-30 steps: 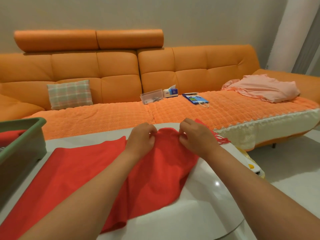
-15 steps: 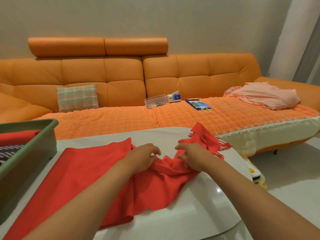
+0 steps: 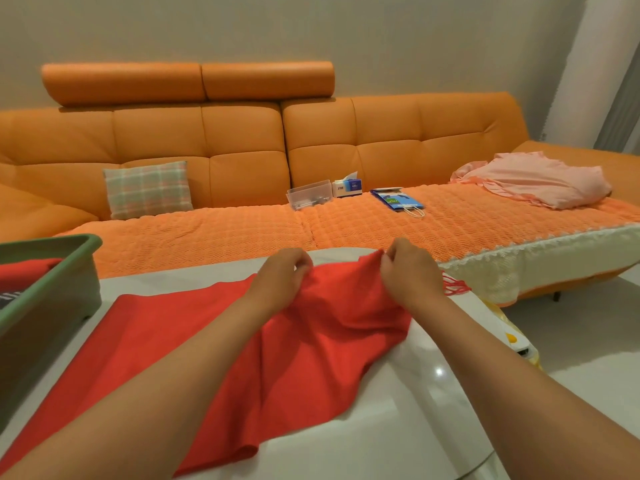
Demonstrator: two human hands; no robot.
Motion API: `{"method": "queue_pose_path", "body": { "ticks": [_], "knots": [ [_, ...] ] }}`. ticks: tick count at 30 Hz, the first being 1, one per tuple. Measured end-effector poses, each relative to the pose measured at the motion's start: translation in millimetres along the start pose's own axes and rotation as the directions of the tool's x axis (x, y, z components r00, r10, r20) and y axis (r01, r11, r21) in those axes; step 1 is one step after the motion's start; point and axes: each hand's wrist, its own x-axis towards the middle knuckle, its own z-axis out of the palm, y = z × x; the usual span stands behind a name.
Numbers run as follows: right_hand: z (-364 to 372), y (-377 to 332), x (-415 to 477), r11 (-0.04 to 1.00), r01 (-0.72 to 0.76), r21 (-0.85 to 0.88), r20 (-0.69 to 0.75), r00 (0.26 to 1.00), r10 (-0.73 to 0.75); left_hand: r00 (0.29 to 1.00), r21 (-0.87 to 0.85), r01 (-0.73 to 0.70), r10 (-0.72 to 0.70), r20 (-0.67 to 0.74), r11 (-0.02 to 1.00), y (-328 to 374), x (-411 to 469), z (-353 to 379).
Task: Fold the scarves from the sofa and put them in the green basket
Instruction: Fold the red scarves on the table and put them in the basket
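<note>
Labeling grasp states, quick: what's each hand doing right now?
Left hand: closed, pinching the red scarf at its far edge.
Right hand: closed, pinching the same scarf near the fringe.

A glossy white surface [image 3: 381, 438] fills the lower frame in front of me. A red scarf [image 3: 294, 358] lies spread across it, running from the lower left up to the far edge at centre, its fringe [image 3: 457, 289] at the right rim. The green basket [image 3: 59, 299] sits at the left edge.
</note>
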Motion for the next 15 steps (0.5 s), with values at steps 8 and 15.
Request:
{"method": "queue_pose_path", "body": {
  "ticks": [8,15],
  "knots": [
    [16.2,3.2,16.4,0.950,-0.196,0.245,0.108,0.979,0.174,0.976,-0.341,0.213,-0.187,0.109,0.916,14.6,40.5,19.5],
    [47.4,-4.4,-2.0,0.929,0.333,-0.164,0.459,0.859,-0.227,0.979,0.436,0.185,-0.204,-0.005,0.880,-21.3,-8.0,23.8]
  ]
}}
